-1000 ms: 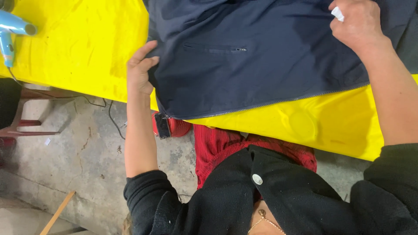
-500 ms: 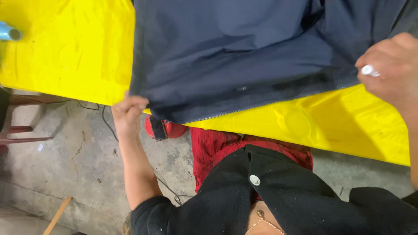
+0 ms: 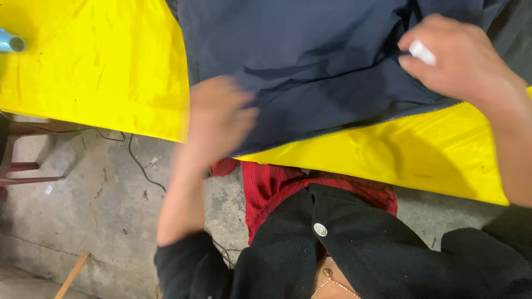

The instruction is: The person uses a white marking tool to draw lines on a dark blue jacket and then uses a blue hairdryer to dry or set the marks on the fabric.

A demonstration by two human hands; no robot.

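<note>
Lying across a yellow-covered table (image 3: pixel 94 83): a dark navy garment (image 3: pixel 310 61), its zipped hem (image 3: pixel 354 128) hanging near the table's front edge. The left hand (image 3: pixel 217 119), blurred, is resting on the garment's lower left corner; whether its fingers are gripping cannot be told. The right hand (image 3: pixel 460 58) is bunching cloth at the upper right, fingers curled around a small white object (image 3: pixel 422 52). A blue tool (image 3: pixel 11 41) is sitting at the far left.

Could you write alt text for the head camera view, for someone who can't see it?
A person's two bare hands work a dark navy garment on a yellow-covered table. The right hand grips a fold and a small white object; the blurred left hand rests at the hem.
</note>
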